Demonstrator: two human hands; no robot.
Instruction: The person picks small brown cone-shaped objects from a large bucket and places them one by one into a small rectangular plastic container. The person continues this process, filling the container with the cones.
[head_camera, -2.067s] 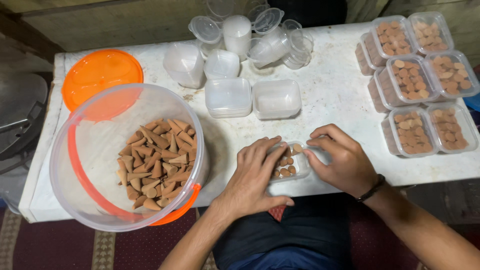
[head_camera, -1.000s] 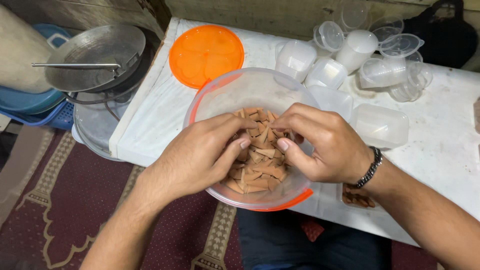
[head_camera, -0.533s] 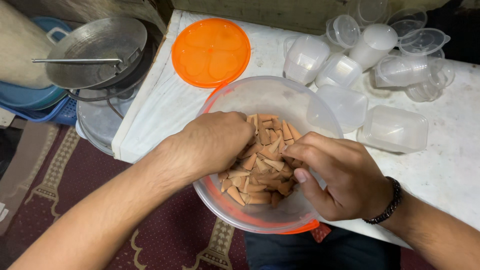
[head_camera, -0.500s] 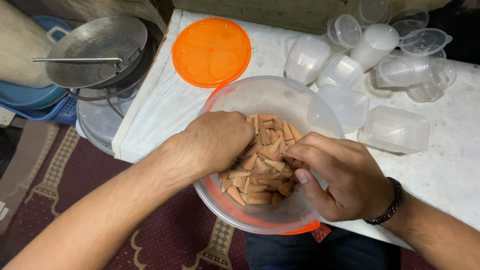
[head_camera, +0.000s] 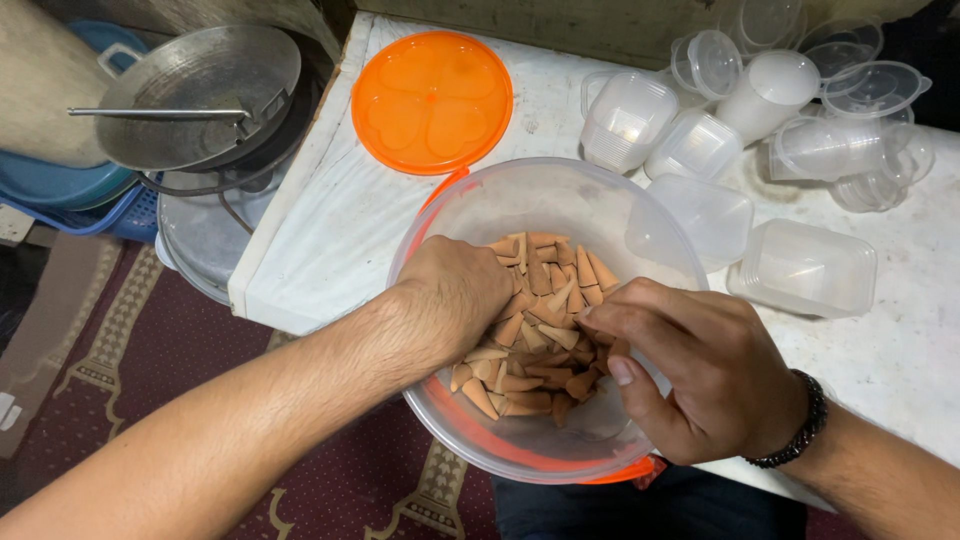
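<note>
A large clear plastic bowl (head_camera: 560, 200) with an orange base stands at the table's near edge. It holds a heap of small brown cones (head_camera: 535, 330). My left hand (head_camera: 455, 295) is plunged into the heap from the left, its fingers closed among the cones. My right hand (head_camera: 690, 365) reaches in from the right, with the fingers curled around some cones at the heap's edge. A dark bead bracelet sits on my right wrist.
A round orange lid (head_camera: 432, 100) lies on the white table (head_camera: 330, 230) behind the bowl. Empty clear plastic boxes (head_camera: 805, 268) and lids are stacked at the back right. Metal pans (head_camera: 200, 95) and a blue basket sit left of the table, over a patterned red rug.
Two seconds ago both hands were at a small filled box further right. They have moved into the big bowl, and both now dig deeper into the cones.
</note>
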